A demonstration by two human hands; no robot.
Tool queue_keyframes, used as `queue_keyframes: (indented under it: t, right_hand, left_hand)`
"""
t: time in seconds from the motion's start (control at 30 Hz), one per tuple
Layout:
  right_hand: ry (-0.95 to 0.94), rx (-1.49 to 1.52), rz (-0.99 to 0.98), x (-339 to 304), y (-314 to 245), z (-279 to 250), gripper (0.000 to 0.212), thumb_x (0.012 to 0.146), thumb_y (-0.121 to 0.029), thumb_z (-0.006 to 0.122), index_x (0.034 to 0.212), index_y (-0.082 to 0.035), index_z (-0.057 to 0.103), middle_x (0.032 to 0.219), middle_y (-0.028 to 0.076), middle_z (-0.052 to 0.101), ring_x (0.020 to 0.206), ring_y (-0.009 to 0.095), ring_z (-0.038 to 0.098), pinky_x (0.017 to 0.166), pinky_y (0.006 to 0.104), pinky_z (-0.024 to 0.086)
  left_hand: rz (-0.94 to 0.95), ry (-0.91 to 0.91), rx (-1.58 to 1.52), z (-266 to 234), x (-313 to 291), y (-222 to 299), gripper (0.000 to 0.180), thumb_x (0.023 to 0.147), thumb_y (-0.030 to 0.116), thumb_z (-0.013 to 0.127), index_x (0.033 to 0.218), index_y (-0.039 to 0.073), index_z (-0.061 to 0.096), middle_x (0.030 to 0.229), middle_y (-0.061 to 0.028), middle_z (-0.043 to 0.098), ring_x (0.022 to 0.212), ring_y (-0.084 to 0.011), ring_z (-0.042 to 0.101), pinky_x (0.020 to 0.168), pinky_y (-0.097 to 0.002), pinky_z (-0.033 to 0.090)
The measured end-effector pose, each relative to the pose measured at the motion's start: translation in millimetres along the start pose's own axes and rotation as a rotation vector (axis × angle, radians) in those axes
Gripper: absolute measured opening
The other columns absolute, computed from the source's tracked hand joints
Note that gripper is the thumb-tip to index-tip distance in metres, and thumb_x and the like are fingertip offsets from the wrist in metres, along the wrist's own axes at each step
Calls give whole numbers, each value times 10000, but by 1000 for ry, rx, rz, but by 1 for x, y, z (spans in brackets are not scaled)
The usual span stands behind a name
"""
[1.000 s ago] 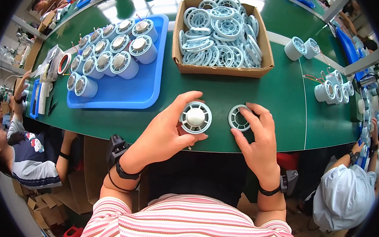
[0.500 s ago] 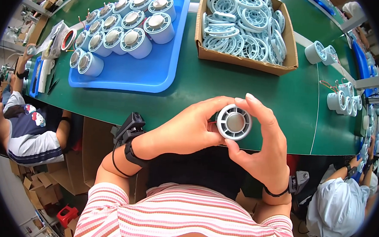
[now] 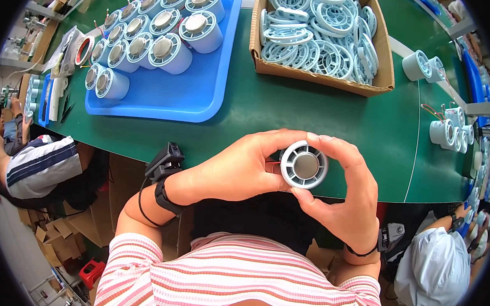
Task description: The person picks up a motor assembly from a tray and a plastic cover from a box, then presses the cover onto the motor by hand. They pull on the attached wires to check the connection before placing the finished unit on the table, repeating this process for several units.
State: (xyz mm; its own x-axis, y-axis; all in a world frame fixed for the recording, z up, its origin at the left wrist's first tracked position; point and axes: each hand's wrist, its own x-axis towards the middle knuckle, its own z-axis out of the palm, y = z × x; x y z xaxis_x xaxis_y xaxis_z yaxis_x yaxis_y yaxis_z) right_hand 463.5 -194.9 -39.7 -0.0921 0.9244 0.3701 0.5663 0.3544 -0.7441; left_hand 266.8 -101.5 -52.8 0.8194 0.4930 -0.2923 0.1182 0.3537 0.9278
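Note:
Both my hands hold one light blue round motor housing (image 3: 305, 165) just above the table's near edge. Its spoked ring and silver centre disc face up toward me. My left hand (image 3: 243, 165) grips its left side, and a short red wire shows there. With thumb and forefinger, my right hand (image 3: 348, 184) pinches the ring's rim at top and bottom. Like units (image 3: 171, 52) stand in rows in a blue tray (image 3: 200, 108) at the back left. Beyond my hands, a cardboard box (image 3: 322, 82) is heaped with loose light blue spoked rings (image 3: 334, 18).
The green table (image 3: 259, 103) ends just below my hands. More wired housings (image 3: 442, 131) stand at the right, with two others (image 3: 417, 65) behind. A tape roll (image 3: 83, 50) lies left of the tray. Co-workers sit at both sides, one in a light blue top (image 3: 434, 268).
The housing sits slightly lower in the view, still between both hands. My right fingertips have come down onto the rim's top. At far left, a co-worker's raised hand has lowered.

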Motion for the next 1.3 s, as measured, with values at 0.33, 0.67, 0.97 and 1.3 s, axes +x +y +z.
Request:
queue_keyframes:
  t: [0.33,0.67,0.97,1.3]
  right_hand:
    - [-13,-82,21,-2,1,-1,704,693,-48,885,1328,-38,582,1279,107,706,1152,305,685,1064,461,483]
    - [-25,-133,4,-4,2,0,690,709,-96,885,1328,-84,582,1277,76,707,1124,267,690,1093,517,439]
    - [24,-86,-20,-9,12,4,711,716,-99,880,1354,-95,567,1317,56,687,1155,274,673,1108,520,431]
    - [64,-148,-75,-15,8,15,679,730,-76,870,1353,-80,602,1377,116,633,1236,323,610,1090,521,440]
  left_hand:
    - [-50,-17,-115,-1,-3,-2,640,937,49,747,1521,44,485,1437,-91,542,1311,-187,574,1055,-343,550]
    - [-309,-82,-322,-16,-1,17,644,985,174,731,1557,58,457,1387,-88,613,1217,-186,641,1014,-351,581]
    - [-278,-79,-370,-17,0,6,598,1006,212,717,1548,109,487,1345,-77,633,1156,-170,672,987,-338,606]
    - [-165,-71,-284,-12,-1,1,532,1042,261,669,1531,120,514,1307,-63,641,1107,-150,680,953,-341,622]
